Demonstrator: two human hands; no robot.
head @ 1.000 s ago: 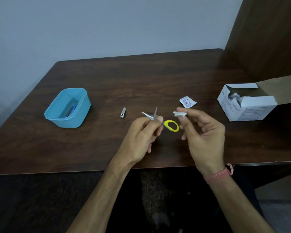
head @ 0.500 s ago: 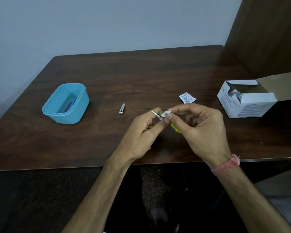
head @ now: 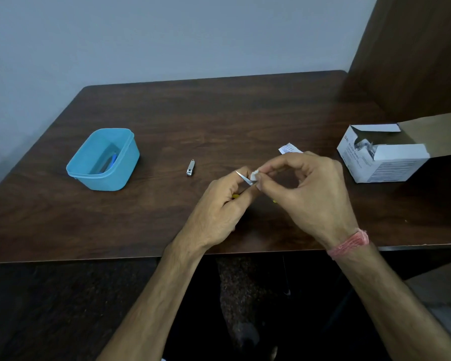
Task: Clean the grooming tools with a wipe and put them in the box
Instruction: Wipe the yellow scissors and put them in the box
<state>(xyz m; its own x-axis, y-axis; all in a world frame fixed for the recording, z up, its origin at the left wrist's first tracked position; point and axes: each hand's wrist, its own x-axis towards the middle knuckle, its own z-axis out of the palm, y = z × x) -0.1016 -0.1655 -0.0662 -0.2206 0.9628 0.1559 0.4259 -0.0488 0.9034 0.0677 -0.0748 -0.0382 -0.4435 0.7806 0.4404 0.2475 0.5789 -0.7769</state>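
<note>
While I watch from the head view, I count one dark wooden table [head: 219, 121], and on it one white carton [head: 383, 162] at three o'clock with its flap open, and one blue box [head: 126, 162] at nine o'clock with a blue item [head: 113, 158] lying inside. I see two hands over the near middle of the table. My left hand [head: 219, 204] has its fingers curled round one pair of scissors [head: 243, 177], gripping them at the yellow handles, which are mostly hidden; only one silver blade shows, pointing toward eleven o'clock. My right hand [head: 305, 188] pinches one small white wipe [head: 254, 175] between thumb and fingertips, the wipe touching the blade where it leaves the left hand. One pink thread band [head: 349, 243] circles the right wrist. One nail clipper [head: 191, 168] lies on the table between the box and the hands, apart from both. One torn white sachet [head: 287, 148] lies just beyond the right hand's knuckles, at about one o'clock.

Against half a second ago, little differs: both hands hold the same grips, the wipe is bunched a touch tighter on the blade, and the clipper, box, carton and sachet have not moved.
</note>
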